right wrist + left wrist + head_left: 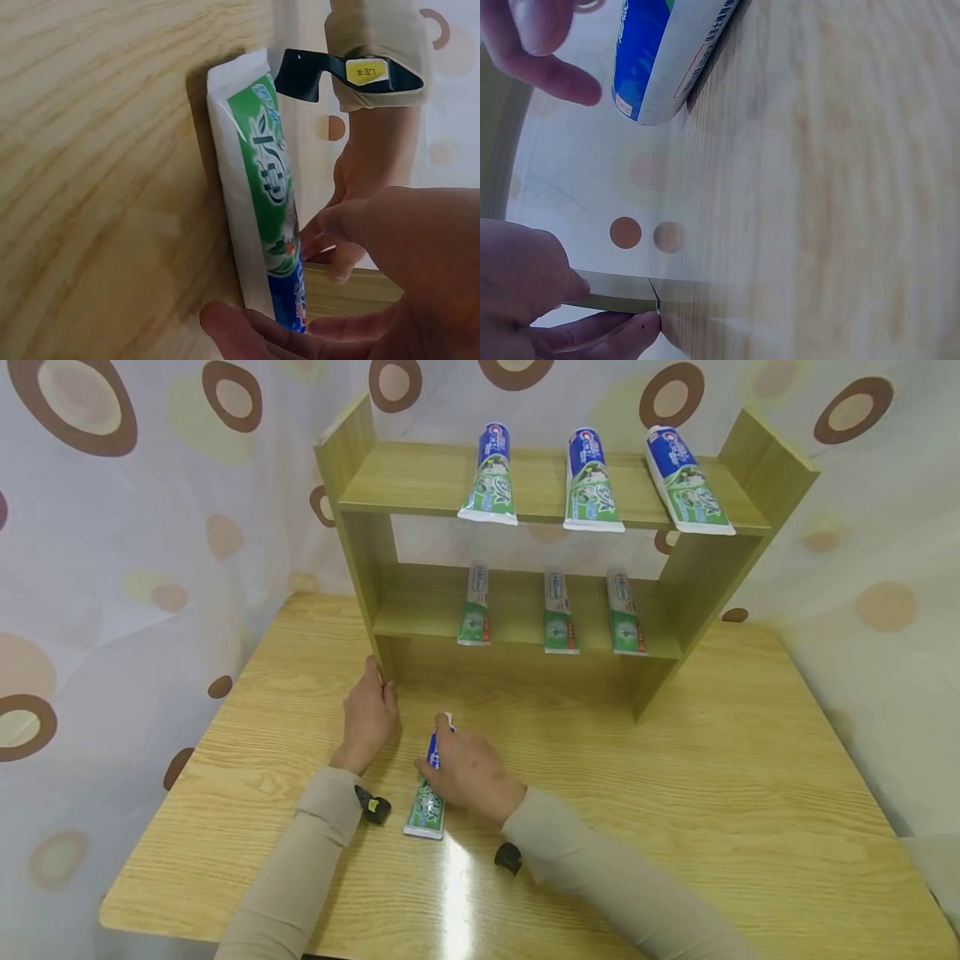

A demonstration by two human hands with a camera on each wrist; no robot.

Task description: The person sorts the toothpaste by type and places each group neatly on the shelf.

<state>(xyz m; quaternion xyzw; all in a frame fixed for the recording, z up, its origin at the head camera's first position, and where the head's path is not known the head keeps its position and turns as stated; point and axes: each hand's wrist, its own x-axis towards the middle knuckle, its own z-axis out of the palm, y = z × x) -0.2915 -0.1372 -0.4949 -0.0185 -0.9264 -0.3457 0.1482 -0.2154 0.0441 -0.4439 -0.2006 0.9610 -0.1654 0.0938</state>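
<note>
A blue and green toothpaste tube point(426, 810) lies on the table, white cap toward the shelf. Over its blue end is my right hand point(476, 772), thumb and fingers spread around it. In the left wrist view, a gap shows between the right fingertips point(577, 82) and the tube point(649, 60). The right wrist view has the tube point(259, 172) beside the thumb, its blue end partly hidden by the fingers point(232, 330). My left hand point(367, 714) grips the foot of the wooden shelf's left side panel point(363, 568), thumb and fingers on opposite faces.
On the top board stand three matching blue and green tubes point(495, 477) in a row. The middle board bears three slimmer green and silver toothpaste packs point(475, 610). The shelf stands toward the back of the wooden table point(712, 827), with a patterned curtain point(187, 460) behind.
</note>
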